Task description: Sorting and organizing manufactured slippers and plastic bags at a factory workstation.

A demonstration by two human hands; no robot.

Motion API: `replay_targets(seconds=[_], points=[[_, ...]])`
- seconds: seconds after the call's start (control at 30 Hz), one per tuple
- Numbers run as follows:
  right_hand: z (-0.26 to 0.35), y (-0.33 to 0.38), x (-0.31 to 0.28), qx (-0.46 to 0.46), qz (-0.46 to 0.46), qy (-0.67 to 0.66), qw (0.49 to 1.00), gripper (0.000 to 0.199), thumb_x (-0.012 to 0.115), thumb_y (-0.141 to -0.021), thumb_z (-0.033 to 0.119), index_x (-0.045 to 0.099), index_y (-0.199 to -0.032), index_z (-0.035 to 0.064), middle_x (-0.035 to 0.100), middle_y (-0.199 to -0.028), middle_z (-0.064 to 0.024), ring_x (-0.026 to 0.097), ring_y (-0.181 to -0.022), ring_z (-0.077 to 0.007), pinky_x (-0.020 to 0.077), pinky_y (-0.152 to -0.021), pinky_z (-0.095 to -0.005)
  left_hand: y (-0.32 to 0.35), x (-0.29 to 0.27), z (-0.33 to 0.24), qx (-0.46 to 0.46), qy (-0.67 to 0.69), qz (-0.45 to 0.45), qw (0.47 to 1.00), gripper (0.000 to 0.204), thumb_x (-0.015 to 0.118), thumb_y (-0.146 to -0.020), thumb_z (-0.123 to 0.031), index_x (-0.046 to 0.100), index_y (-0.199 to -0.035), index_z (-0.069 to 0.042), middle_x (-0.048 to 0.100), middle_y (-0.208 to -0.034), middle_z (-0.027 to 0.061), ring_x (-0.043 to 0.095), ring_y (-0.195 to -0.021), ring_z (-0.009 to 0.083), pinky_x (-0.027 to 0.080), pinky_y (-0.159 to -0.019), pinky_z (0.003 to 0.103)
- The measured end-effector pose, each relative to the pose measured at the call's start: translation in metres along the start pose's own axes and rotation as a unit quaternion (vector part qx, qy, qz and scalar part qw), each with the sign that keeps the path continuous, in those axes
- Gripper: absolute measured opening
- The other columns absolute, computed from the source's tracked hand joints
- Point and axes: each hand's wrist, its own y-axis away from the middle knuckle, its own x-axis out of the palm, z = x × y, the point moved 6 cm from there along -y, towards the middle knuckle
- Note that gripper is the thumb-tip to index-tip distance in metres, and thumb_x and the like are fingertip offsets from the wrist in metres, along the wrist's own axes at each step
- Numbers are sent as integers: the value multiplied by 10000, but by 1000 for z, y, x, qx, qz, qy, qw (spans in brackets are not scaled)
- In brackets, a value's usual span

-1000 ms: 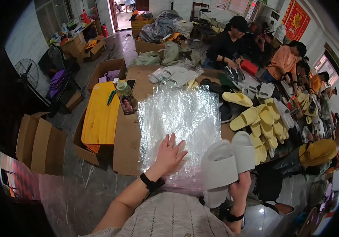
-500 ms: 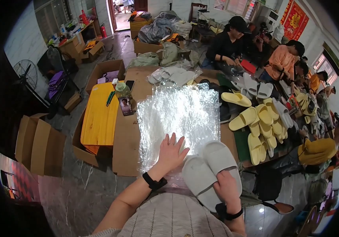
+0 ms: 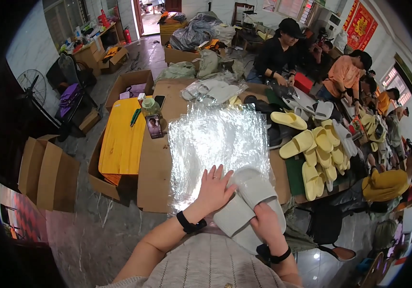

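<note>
A pair of light grey slippers is in my right hand, whose fingers grip them at the straps. Their far ends lie over the near right part of a stack of clear, shiny plastic bags on the cardboard-topped table. My left hand rests palm down on the near part of the stack, fingers spread, its thumb close to one slipper. Whether the slippers' tips are inside a bag, I cannot tell. A black band circles each of my wrists.
Yellow slippers are heaped on the right, and bagged grey ones lie behind the stack. Left of it are a phone, a jar and a carton of yellow-orange packs. Several people work at the far right.
The slippers have moved left and slightly forward in my right hand, closer to my left hand. My left hand has shifted slightly right, staying flat on the bags.
</note>
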Motion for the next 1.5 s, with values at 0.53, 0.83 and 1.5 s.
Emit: replay_targets(seconds=[0.53,0.83,1.5], points=[[-12,-30,11,58,-42,-21,997,173,645,-758,79,507,-808,-14,542,-796,-220,549,-749,-462,434,-654,-533,2,-35,7,77,174,7,982,797,693,-891,-261,283,-1567,-164,416,-1504,274,499,-1271,478,446,-1052,482],[-16,-34,20,52,-60,-20,997,185,660,-770,92,514,-798,-17,539,-765,-219,555,-707,-444,438,-625,-517,11,-48,-7,172,45,-190,966,324,697,-778,-99,656,-1099,-89,643,-1013,63,616,-940,257,514,-804,401],[0,-112,37,96,-135,-99,981,228,643,-863,122,488,-914,-37,518,-772,-170,536,-682,-298,425,-626,-439,44,-92,-62,281,329,-77,898,190,723,-864,-84,715,-1054,-78,665,-1101,76,632,-949,280,529,-822,363]])
